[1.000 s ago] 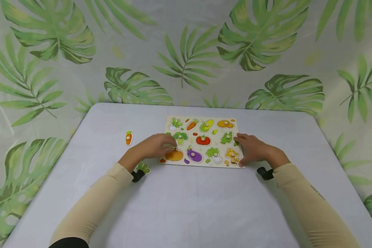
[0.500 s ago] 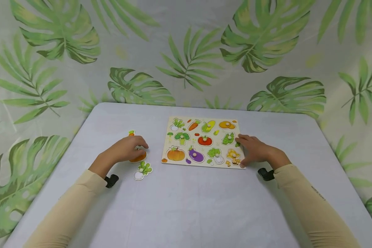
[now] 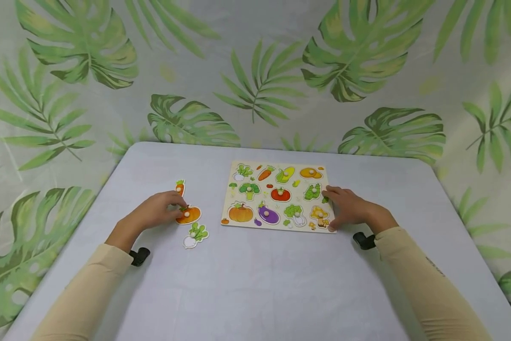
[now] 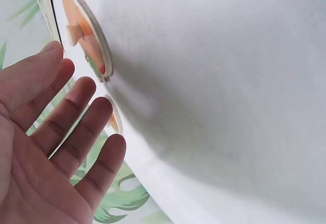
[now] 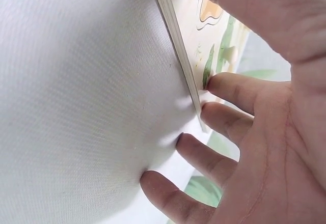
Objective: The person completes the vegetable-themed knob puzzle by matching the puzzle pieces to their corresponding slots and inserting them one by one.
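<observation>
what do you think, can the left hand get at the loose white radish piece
Probably yes: the left hand holds nothing, and the loose white radish piece lies close by, beside the pumpkin piece, with nothing covering it.

Orange pumpkin piece point(image 3: 191, 216), green leaf-patterned backdrop point(image 3: 259, 80)

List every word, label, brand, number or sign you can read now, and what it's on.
No text can be read in any view.
Right sleeve: small dark print, too small and blurred to read.
Board: pictures, no lettering I can make out.
Loose carrot, pumpkin and radish: likewise.
</observation>
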The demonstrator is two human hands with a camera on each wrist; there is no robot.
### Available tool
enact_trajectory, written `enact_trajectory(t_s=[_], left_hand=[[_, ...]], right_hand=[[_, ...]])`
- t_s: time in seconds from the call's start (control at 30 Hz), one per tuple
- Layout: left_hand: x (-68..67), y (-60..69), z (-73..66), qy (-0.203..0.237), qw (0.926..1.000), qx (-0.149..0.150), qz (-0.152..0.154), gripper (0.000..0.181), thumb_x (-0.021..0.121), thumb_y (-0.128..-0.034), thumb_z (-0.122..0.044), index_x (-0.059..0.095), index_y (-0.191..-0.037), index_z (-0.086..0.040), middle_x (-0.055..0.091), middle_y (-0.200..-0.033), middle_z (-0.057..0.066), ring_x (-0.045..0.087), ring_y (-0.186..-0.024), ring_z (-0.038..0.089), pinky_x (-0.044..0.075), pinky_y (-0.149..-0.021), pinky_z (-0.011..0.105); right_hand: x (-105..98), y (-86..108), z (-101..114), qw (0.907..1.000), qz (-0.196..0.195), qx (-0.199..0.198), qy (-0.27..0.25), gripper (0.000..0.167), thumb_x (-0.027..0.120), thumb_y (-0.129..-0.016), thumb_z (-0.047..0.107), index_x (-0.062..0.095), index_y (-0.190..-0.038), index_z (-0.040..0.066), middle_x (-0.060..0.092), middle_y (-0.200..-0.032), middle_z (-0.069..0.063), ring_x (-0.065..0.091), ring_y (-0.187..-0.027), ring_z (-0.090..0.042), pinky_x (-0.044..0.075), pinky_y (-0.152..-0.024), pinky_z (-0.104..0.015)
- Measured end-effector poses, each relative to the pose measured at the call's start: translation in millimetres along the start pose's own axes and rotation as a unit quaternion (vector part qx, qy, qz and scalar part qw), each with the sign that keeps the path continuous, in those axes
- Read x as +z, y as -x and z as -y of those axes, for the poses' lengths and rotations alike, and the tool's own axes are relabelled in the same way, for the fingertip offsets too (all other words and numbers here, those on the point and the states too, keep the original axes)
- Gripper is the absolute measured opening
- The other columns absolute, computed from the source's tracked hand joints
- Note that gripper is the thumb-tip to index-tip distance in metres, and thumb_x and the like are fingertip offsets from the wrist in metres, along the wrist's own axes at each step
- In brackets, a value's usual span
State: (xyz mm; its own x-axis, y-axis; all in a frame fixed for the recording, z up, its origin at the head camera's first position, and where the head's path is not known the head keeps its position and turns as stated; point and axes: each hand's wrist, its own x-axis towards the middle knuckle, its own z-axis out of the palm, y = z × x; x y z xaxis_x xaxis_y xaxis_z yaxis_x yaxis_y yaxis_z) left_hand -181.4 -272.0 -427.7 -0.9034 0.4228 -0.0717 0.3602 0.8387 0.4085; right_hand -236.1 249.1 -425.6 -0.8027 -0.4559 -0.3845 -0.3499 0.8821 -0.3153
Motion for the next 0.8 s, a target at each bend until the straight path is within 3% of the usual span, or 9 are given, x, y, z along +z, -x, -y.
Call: enact_trajectory(t_s=[0.2, 0.5, 0.8], left_hand=[[9.3, -3.5, -1.9, -0.015, 0.9995, 0.018, -0.019, 0.008, 0.074, -0.0859, -0.011, 0.076, -0.094, -0.009, 0.068, -0.107, 0.008, 0.063, -0.102, 0.029, 0.051, -0.094, 0.05], [17.4, -6.5, -2.5, -0.025, 0.9992, 0.003, -0.032, 0.005, 0.078, -0.084, -0.014, 0.075, -0.088, -0.014, 0.069, -0.11, 0.008, 0.063, -0.104, 0.031, 0.051, -0.094, 0.05], [14.4, -5.6, -8.1, -0.041, 0.9989, -0.016, -0.014, 0.004, 0.074, -0.0873, -0.016, 0.073, -0.084, -0.016, 0.068, -0.119, 0.01, 0.063, -0.113, 0.034, 0.05, -0.099, 0.053]], right_hand=[[-2.4, 1.5, 1.5, 1.0, 0.001, -0.002, -0.001, 0.109, 0.087, -0.073, 0.038, 0.026, -0.155, 0.0, 0.017, -0.162, -0.027, 0.019, -0.145, -0.054, 0.027, -0.114, -0.067], [-2.1, 1.6, 1.7, 1.0, 0.002, 0.004, -0.005, 0.11, 0.088, -0.072, 0.038, 0.027, -0.155, 0.0, 0.017, -0.162, -0.026, 0.019, -0.145, -0.054, 0.027, -0.114, -0.068], [0.7, 1.8, 0.6, 1.0, -0.003, -0.004, -0.001, 0.108, 0.087, -0.073, 0.037, 0.027, -0.154, -0.001, 0.018, -0.162, -0.027, 0.02, -0.144, -0.054, 0.028, -0.114, -0.067]])
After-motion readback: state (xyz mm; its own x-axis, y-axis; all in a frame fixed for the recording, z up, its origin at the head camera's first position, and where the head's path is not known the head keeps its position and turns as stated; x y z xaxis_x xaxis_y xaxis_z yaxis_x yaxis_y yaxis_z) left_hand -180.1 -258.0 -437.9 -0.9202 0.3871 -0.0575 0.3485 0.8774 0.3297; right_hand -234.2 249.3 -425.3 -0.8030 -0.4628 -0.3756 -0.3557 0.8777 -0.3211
